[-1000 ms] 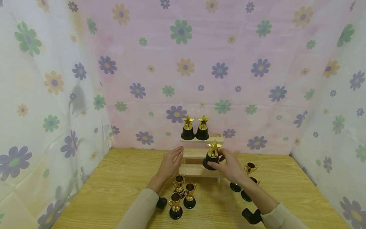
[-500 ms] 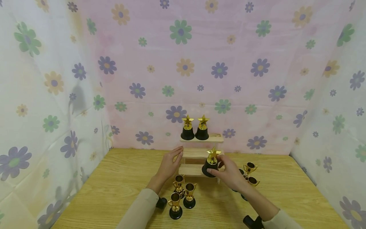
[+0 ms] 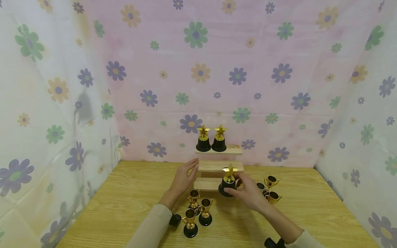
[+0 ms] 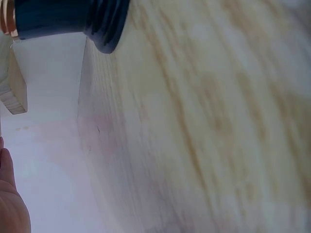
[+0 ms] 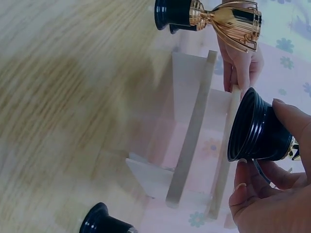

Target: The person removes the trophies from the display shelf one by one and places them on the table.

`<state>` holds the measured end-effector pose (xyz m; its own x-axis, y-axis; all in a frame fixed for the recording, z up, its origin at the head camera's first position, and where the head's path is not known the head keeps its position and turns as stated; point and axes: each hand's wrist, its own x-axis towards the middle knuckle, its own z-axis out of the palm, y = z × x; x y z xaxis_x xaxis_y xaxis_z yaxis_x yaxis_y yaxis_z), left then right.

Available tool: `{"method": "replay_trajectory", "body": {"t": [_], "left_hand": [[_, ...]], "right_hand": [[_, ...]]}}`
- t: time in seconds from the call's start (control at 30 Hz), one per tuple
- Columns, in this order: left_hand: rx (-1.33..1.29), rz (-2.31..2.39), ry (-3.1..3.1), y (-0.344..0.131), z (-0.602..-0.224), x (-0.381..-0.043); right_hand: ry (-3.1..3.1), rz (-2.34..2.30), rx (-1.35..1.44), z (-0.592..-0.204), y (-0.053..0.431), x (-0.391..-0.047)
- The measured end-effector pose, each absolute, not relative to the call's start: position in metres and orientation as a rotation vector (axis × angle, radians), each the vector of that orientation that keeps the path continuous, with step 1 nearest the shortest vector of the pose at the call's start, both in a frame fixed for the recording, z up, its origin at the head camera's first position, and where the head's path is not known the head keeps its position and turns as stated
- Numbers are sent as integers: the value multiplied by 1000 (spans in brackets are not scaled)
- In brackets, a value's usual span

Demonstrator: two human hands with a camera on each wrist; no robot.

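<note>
A star trophy with a gold star and black bell-shaped base (image 3: 228,184) is pinched between the thumb and fingers of my right hand (image 3: 249,193). It is held upright in front of the right part of the lowest step of a small wooden tiered stand (image 3: 206,184). In the right wrist view the trophy's base (image 5: 257,128) hangs off the table, its underside showing. My left hand (image 3: 184,177) rests its extended fingers against the stand's left end. Two matching star trophies, a left one (image 3: 203,143) and a right one (image 3: 219,143), stand side by side on the top step.
Three gold cup trophies (image 3: 205,212) stand on the table in front of the stand, close to my left forearm. More cup trophies (image 3: 271,181) are grouped to the right, partly hidden behind my right arm. Flowered cloth (image 3: 198,82) surrounds the wooden table (image 3: 139,182).
My right hand has lowered the star trophy and brought it slightly left and nearer, from the middle step to in front of the lowest one. The left hand has stayed put.
</note>
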<state>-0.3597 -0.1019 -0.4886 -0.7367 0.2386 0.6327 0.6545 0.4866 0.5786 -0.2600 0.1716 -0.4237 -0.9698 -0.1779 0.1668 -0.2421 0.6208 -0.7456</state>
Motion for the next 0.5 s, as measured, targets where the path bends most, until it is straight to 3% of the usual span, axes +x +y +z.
{"method": "replay_trajectory", "body": {"t": [0.5], "left_hand": [[-725,-1188,-2280,-102,-489,-358]], "right_hand": [[-2737,1317,507,-441,170,-262]]}}
